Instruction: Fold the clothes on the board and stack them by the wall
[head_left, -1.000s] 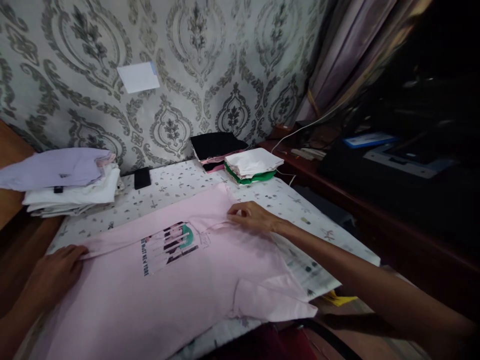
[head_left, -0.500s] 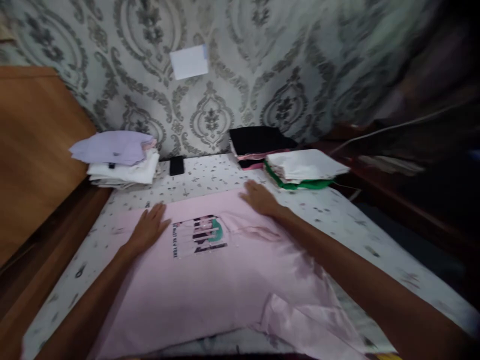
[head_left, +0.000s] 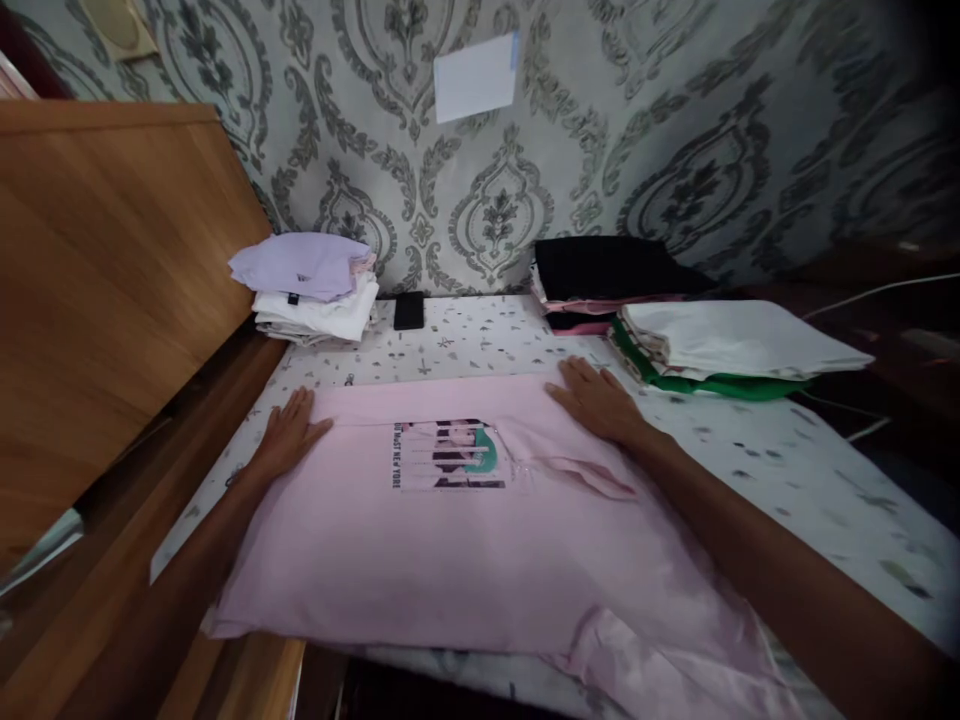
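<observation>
A pink T-shirt (head_left: 450, 560) with a printed picture lies spread out in front of me, turned sideways, its neckline toward the right. My left hand (head_left: 289, 432) rests flat on its far left corner, fingers stretched out. On the far right part of the shirt my right hand (head_left: 600, 400) lies flat, palm down, fingers extended. Neither hand grips the cloth. One sleeve hangs loosely at the near right, and the shirt's near edge reaches the edge of the patterned white sheet (head_left: 480, 345).
At the back left sits a stack of folded lilac and white clothes (head_left: 311, 285), with a black phone (head_left: 409, 311) beside it. Folded black clothes (head_left: 607, 270) and a white-and-green pile (head_left: 739, 345) lie at the back right. A wooden panel (head_left: 120, 270) stands at the left.
The view has shifted left, so things appear further right. My left hand has slid outward to the shirt's far left corner; my right hand stays flat on the cloth.
</observation>
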